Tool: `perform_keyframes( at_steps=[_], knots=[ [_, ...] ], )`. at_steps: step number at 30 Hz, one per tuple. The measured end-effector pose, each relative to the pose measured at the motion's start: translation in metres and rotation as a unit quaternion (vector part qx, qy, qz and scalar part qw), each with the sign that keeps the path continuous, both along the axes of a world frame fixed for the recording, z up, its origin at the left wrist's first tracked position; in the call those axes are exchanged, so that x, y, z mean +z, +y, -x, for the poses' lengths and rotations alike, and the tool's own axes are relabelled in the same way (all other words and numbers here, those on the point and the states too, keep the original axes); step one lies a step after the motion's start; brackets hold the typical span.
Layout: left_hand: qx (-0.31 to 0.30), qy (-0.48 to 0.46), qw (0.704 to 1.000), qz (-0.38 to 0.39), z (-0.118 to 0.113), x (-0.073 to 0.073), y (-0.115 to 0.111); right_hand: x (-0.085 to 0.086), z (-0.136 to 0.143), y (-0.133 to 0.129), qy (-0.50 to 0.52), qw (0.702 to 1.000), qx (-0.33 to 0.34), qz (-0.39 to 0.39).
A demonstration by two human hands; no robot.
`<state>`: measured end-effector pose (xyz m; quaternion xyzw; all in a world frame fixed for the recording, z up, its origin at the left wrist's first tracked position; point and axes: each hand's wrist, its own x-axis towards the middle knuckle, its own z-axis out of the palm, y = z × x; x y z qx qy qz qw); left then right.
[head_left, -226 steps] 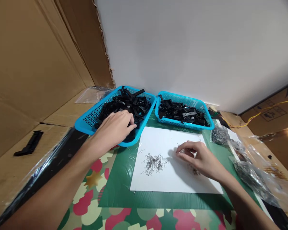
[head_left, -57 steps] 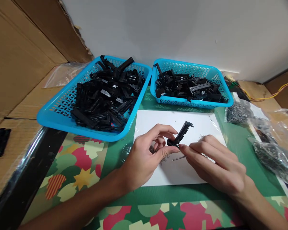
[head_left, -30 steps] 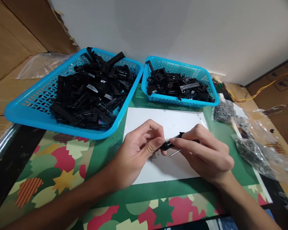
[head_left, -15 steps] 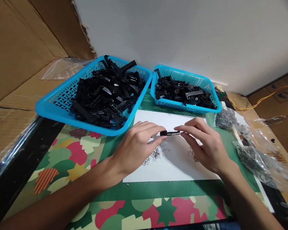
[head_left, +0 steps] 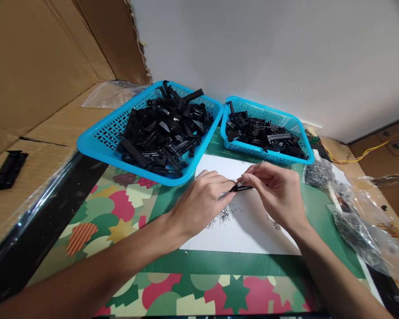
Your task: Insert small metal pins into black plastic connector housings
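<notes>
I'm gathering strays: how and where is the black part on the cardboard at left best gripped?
Probably pinch the black part across its middle, left hand, once free, coming from above: it is long and narrow, lies on the cardboard and nothing covers it.

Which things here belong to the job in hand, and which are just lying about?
In the job, seemingly:
black part, left hand
thin metal tool, right hand
small wire pieces, white sheet
left basket, right basket

Likely lying about:
clear plastic bag
yellow cable

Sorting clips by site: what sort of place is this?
Likely an improvised small-parts workbench: blue baskets full of black parts, tiny bent wires on a white sheet, cardboard panel at left.
</notes>
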<state>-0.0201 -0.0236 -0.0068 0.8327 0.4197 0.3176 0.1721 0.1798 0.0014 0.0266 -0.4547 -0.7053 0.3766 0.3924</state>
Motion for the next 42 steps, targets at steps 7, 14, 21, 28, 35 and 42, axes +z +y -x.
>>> perform_keyframes(
  at_steps=[7,14,21,28,35,42],
  knots=[
    [-0.005,0.021,1.0,0.006,-0.001,0.001,-0.002,-0.003,-0.002,-0.003,-0.027,1.0,-0.008,-0.01],
    [-0.011,0.018,1.0,0.018,-0.001,0.001,0.001,-0.002,-0.002,-0.008,-0.075,0.996,-0.014,-0.043],
    [0.004,-0.024,1.0,0.016,0.002,0.004,0.007,0.003,-0.001,0.001,0.005,1.0,-0.005,-0.016],
    [0.102,-0.113,0.984,0.093,0.001,0.015,0.004,0.014,-0.094,0.01,-0.047,0.995,-0.09,-0.015],
    [0.035,-0.285,0.903,0.321,-0.007,0.028,0.0,-0.01,-0.143,-0.015,-0.271,0.957,-0.071,0.083],
    [-0.005,-0.283,0.907,0.31,-0.007,0.025,-0.002,-0.022,-0.14,-0.013,-0.22,0.968,-0.057,0.11]
  ],
)
